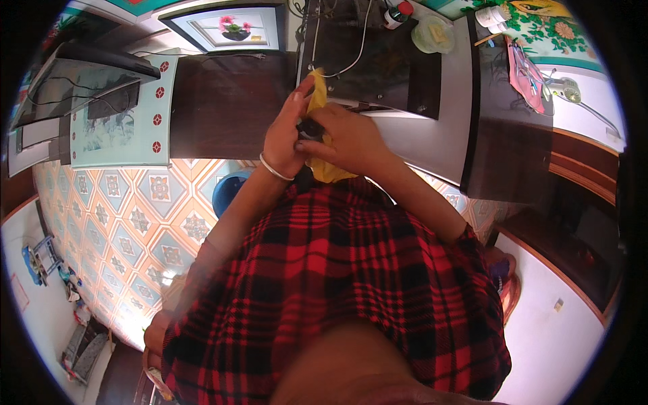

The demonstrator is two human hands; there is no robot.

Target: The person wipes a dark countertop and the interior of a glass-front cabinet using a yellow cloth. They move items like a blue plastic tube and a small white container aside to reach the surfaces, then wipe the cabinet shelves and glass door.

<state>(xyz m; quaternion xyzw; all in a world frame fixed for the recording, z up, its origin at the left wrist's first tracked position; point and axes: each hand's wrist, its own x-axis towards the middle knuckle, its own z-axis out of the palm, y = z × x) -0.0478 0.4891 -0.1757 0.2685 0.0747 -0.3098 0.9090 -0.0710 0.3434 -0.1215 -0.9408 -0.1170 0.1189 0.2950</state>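
Note:
Both hands meet in front of my body, at the near edge of a dark cabinet. Between them is a small dark object (310, 129), partly covered by fingers, so its kind cannot be told. A yellow cloth (329, 171) hangs below the hands, and part of it rises between them. My left hand (287, 134), with a pale bangle on the wrist, supports the dark object and the cloth from the left. My right hand (352, 139) grips the dark object from the right, with thumb and fingers around it.
A dark glass-topped panel (374, 66) with a white cable lies ahead. Behind it stand a red-capped bottle (398, 15) and a translucent plastic tub (433, 34). A monitor (91, 76) stands on a cloth-covered surface at left. A blue bucket (228, 195) is on the tiled floor.

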